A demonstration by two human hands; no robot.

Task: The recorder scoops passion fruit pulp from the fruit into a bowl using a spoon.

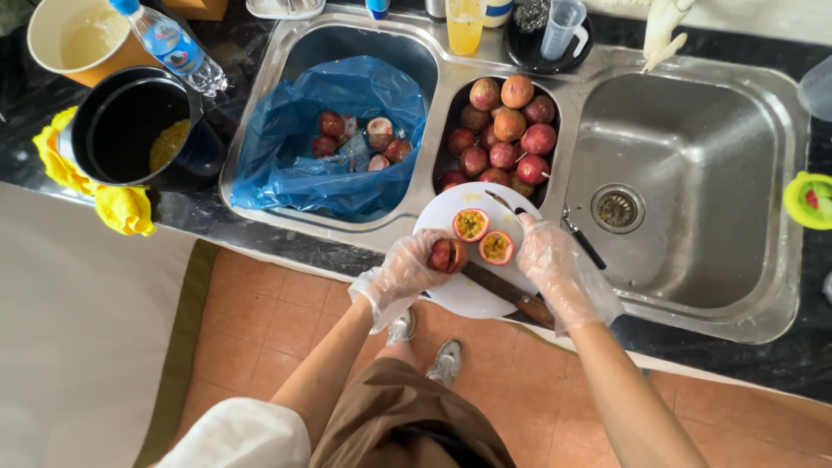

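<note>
Left hand (400,276), gloved, fingers curled around a whole passion fruit (448,256) at 9 o'clock on the white cutting board (464,295). Right hand (557,270), gloved, fingers loosely curved at the board's 3 o'clock edge, apparently holding nothing; knife (507,290) lies flat beneath it. Two cut halves (483,237) sit pulp-up at board centre. Done: emptied shells in the blue bag (286,147) at 10 o'clock, some pulp in the black pot (130,130). Left: a pile of whole fruit (503,130) in the middle basin at 12.

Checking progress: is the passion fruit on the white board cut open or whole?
Cut open: two halves lie face up on the white board, yellow pulp showing.
</note>
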